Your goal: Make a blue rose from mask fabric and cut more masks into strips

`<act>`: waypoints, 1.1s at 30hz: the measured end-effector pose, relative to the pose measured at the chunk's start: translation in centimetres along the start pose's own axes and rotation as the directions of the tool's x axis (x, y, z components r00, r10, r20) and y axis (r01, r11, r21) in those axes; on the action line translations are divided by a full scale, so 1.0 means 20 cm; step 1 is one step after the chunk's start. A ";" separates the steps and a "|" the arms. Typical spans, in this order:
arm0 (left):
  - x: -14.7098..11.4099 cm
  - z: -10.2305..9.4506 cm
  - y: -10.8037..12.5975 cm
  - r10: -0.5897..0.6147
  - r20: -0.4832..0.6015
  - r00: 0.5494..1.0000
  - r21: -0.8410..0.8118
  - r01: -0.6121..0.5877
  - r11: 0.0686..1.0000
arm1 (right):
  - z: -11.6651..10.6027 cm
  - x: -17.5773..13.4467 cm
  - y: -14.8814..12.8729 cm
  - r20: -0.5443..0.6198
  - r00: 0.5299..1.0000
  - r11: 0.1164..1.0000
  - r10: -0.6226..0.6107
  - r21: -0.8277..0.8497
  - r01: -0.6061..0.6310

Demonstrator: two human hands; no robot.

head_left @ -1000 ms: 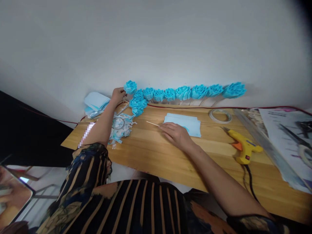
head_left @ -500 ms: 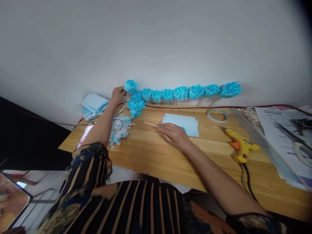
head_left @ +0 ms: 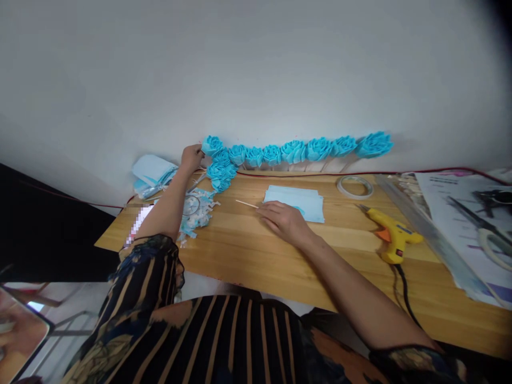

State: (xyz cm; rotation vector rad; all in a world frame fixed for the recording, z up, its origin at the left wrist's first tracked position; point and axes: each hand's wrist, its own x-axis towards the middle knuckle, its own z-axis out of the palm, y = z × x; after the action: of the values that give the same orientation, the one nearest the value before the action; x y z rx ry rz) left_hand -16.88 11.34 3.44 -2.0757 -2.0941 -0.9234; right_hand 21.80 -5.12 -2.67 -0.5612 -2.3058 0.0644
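1. You're at a craft bench: wooden tabletop (head_left: 228, 245), plain wall (head_left: 256, 69) at your 12 o'clock.
2. Blue flowers (head_left: 294, 152) lined along the wall, 12 to 1.
3. Glue gun (head_left: 394, 232) at your 2, scissors (head_left: 474, 217) farther out, tape roll (head_left: 356, 197) at 1.
4. Pale-blue sheets (head_left: 294, 196) between 12 and 1, scraps (head_left: 202, 216) at 11.
5. Home or workshop: can't tell.

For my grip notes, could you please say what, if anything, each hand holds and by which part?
Right hand: thin stick, by its picture-right part. Left hand: beside blue flower; grip unclear.
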 end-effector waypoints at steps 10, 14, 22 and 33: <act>-0.02 0.04 0.00 -0.042 0.059 0.997 0.057 0.039 0.998 | 0.00 -0.01 0.00 0.056 0.997 0.998 0.048 0.039 -0.050; -0.04 0.03 -0.02 -0.061 0.023 0.998 0.021 0.061 0.998 | 0.00 0.00 0.00 0.058 0.997 0.998 0.046 0.031 -0.048; -0.02 0.00 -0.03 -0.126 -0.037 0.991 -0.036 0.125 0.992 | -0.01 0.00 -0.01 0.072 0.995 0.997 0.068 0.043 -0.071; 0.02 -0.07 -0.02 -0.095 -0.150 0.984 -0.173 0.069 0.983 | 0.01 -0.02 0.01 0.058 0.998 0.999 0.038 -0.009 -0.038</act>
State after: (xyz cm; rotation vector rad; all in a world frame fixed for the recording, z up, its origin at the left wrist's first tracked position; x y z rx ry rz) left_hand -17.70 11.17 4.61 -1.9261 -2.1002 -1.2713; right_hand 22.03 -5.01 -3.14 -0.6146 -2.3525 0.0910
